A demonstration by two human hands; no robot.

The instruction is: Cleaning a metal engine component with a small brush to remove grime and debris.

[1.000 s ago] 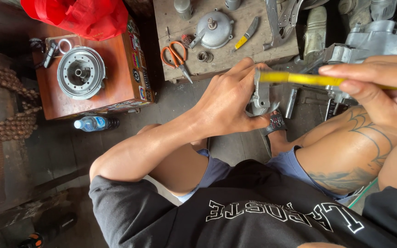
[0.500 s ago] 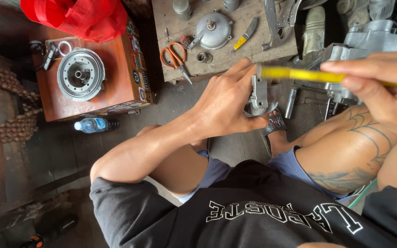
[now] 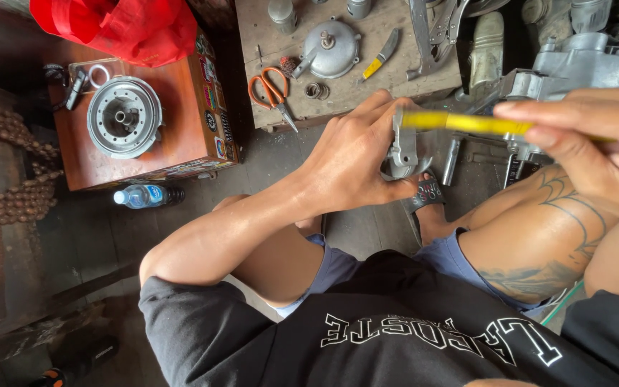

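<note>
My left hand grips a small grey cast-metal part held above my knees. My right hand pinches a long yellow-handled tool whose far end touches the top of that metal part. A grey engine casing stands just beyond my right hand. Both forearms reach out from my black shirt, and my bare knees sit below the hands.
A wooden board holds orange-handled scissors, a round metal cover, a small yellow-handled tool and pliers. A brown box carries a round clutch-like part and a red bag. A water bottle lies on the floor.
Both hands and the yellow tool have stayed nearly still; my left fingers shifted slightly on the metal part.
</note>
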